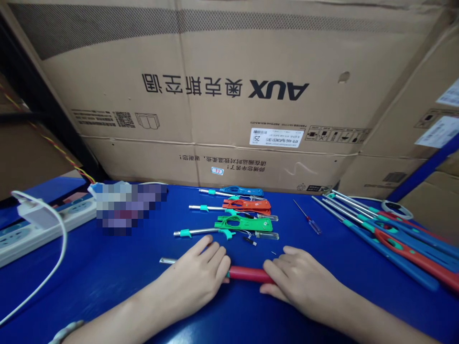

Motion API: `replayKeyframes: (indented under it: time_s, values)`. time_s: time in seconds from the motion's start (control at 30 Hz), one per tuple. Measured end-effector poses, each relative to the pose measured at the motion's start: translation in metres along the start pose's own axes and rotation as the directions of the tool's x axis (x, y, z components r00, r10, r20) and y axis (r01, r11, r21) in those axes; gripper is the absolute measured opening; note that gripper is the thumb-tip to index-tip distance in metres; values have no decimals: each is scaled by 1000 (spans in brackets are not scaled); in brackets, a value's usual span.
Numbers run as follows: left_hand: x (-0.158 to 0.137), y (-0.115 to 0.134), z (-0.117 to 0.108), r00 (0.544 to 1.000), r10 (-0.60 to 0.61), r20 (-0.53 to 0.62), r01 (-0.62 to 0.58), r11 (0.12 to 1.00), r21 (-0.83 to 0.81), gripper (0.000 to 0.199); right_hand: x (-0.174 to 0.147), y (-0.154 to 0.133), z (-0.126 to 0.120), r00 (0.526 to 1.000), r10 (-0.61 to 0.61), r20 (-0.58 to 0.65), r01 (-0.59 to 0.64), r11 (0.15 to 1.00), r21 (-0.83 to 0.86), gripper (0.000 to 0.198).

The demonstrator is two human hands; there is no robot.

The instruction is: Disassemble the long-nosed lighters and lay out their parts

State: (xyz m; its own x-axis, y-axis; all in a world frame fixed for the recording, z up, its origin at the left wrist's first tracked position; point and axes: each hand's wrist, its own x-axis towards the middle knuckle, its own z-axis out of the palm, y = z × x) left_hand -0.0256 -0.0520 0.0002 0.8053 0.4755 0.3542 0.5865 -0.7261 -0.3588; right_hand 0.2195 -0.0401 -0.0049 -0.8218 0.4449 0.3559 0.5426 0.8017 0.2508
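Observation:
A long-nosed gas lighter with a red handle (248, 274) lies crosswise between my hands, its silver tube (167, 261) pointing left. My left hand (206, 267) is closed around the part where tube and handle meet. Round the handle's right end, the fingers of my right hand (296, 277) are wrapped. My palms hide both gripped parts. Just beyond are disassembled lighters: a green one (253, 224), an orange one (256, 206) and a blue one (240, 190), each with a tube, shell and clear fuel tank.
A small screwdriver (312, 224) lies behind my right hand, near a tiny metal pin (273, 252). Several assembled lighters (394, 243) lie at the right. On the left are a white power strip (46, 231) and cable (64, 239). A large cardboard box (215, 124) stands behind the blue table (125, 272).

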Motion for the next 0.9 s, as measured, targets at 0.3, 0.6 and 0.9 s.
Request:
replayKeyframes:
  time_s: [0.3,0.6,0.9]
  values:
    - [1,-2,-1,998,-27,-54,28,999,20,27,-1,3,-1,998,39,41,-44,992,118,47]
    - [1,10,-8,998,-3,-69,-4,996,-93,25,6,-10,-2,997,66,-46,-59,989,136,50]
    - [0,-18,-8,992,-121,46,126,985,-118,25,8,19,-7,992,109,-62,-91,967,238,42]
